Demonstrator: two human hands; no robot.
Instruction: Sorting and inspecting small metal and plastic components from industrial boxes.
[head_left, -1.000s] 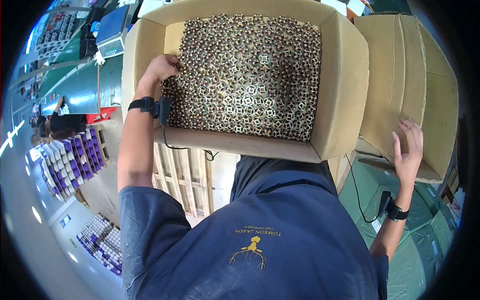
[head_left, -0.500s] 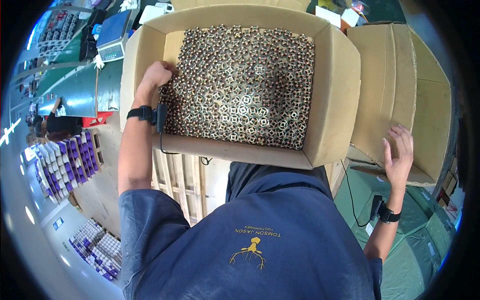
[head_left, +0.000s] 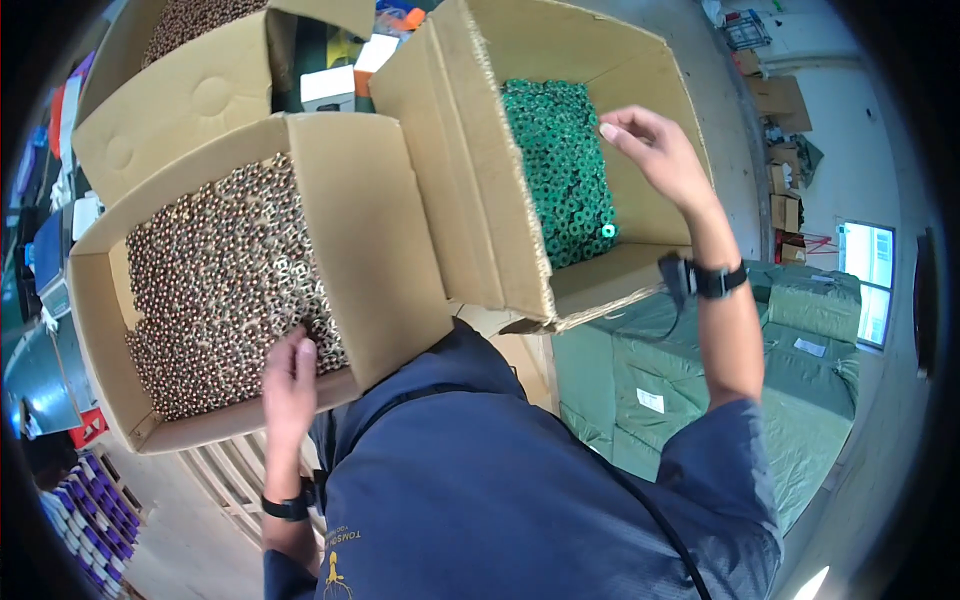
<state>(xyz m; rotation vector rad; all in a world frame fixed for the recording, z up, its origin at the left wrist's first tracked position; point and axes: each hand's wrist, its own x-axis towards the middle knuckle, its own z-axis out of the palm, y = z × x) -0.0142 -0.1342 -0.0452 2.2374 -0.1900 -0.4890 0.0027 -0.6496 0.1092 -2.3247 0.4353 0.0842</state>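
Note:
Small round metal parts (head_left: 210,280), ring-like with openings, fill the left cardboard box (head_left: 360,220) in a packed layer. Over that box's near right corner is my left hand (head_left: 288,385), its fingers pointing away from me, slightly apart, with nothing visible in them. Green ring-shaped parts (head_left: 560,170) lie heaped in the right cardboard box (head_left: 640,80). My right hand (head_left: 660,155) reaches into this box at the heap's right edge. Its thumb and fingertips are drawn together; whatever they hold is too small to make out.
Another cardboard box (head_left: 190,110) with coppery parts stands at the far left. White small boxes (head_left: 328,88) sit behind the two near boxes. Green wrapped bales (head_left: 650,370) lie to the right. A wooden pallet (head_left: 225,485) shows below the left box.
The view has turned right, bringing the green parts into sight. My right hand has moved from outside the right box into it. My left hand has shifted from the metal parts' left edge to their near right.

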